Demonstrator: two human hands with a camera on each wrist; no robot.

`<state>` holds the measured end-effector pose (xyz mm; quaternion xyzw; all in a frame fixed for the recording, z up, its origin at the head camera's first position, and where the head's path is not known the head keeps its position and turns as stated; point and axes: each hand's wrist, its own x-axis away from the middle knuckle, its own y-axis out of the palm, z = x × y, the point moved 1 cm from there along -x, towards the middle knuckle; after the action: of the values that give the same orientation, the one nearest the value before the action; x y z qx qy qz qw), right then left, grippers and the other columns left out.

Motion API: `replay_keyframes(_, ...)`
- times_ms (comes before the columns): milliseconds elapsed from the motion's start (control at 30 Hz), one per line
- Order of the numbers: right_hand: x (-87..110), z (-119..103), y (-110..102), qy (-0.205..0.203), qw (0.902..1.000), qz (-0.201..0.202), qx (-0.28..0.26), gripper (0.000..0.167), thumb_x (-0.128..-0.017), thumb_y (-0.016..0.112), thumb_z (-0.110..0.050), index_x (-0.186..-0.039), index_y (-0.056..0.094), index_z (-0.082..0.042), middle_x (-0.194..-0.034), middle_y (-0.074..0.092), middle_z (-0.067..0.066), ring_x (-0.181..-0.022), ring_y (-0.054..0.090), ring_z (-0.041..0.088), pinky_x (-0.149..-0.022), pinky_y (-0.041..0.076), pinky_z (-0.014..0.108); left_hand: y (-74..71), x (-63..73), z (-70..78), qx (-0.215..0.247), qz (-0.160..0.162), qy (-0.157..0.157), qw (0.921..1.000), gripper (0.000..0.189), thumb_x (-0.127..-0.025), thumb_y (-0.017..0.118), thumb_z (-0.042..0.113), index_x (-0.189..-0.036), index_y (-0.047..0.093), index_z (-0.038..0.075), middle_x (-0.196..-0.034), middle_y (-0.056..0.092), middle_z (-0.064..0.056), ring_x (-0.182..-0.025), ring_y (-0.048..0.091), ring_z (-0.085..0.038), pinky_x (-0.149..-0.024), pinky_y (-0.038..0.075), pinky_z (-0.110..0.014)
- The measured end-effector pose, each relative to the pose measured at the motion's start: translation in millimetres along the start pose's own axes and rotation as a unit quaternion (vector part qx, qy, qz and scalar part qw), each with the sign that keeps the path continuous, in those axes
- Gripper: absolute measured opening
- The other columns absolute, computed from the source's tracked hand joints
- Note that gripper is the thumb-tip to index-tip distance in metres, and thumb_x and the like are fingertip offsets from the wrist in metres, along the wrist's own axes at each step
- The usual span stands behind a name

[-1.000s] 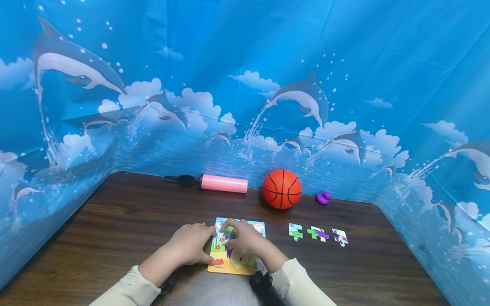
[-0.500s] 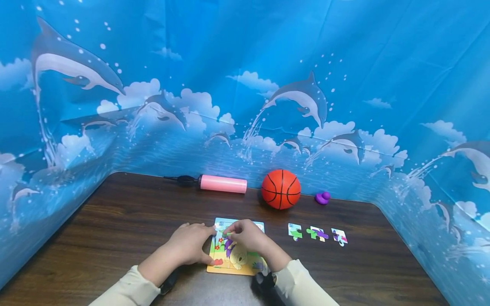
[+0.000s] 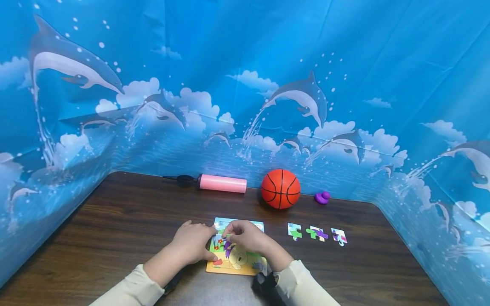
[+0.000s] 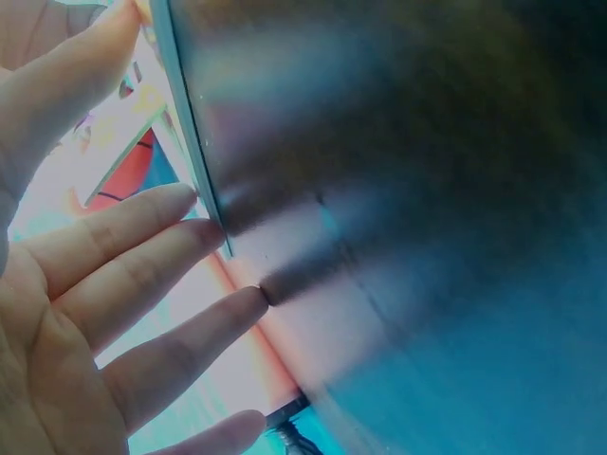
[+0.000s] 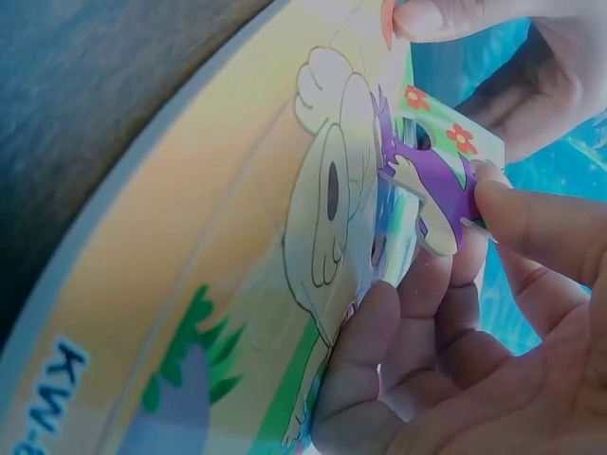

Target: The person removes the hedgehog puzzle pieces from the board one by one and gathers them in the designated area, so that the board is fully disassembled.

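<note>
A jigsaw puzzle board with a cartoon picture and a yellow near border lies on the table in front of me. My left hand is at its left side, thumb on the near corner. In the left wrist view the fingers are spread and nearly straight, fingertips right at the board's edge. My right hand is over the board's middle. Its thumb and finger pinch a puzzle piece with purple and red flowers, which stands tilted up from the picture.
To the right of the board lie three loose puzzle pieces, a left one, a middle one and a right one. Along the back are a pink hand pump, an orange basketball and a purple toy duck.
My right hand's spread thumb and fingers have drawn together on the puzzle piece, and the piece now tilts up from the board. My left hand has stayed at the board's left edge.
</note>
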<state>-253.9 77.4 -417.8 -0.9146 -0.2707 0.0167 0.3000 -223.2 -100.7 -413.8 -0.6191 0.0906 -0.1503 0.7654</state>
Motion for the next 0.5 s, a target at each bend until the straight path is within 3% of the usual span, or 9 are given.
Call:
replay_keyframes(333,0.1,-4.4,2.6,0.010,0.9997,-0.019,-0.011,0.009,-0.097,0.058,-0.004,-0.095,0.065,-0.009,-0.084,0.062,0.010,-0.072,0.056,0.019,-0.062,0.045,0.029,-1.1,-1.2,1.8,-0.008,-0.015,-0.013,0.9998,0.073,-0.068,0.088,0.051,-0.123,0.069,0.007,-0.117,0.070,-0.012,-0.116,0.062,-0.034,-0.107,0.034,-0.063)
replay_keyframes(500,-1.1,-6.7,-1.0,0.024,0.9988,-0.012,-0.042,0.007,-0.100,0.056,-0.008,-0.101,0.063,-0.008,-0.083,0.057,0.009,-0.063,0.047,0.016,-0.053,0.039,0.027,-1.5,-1.2,2.1,-0.014,-0.020,-0.015,0.9996,0.075,-0.068,0.088,0.050,-0.124,0.068,0.004,-0.117,0.070,-0.014,-0.116,0.062,-0.035,-0.107,0.035,-0.062)
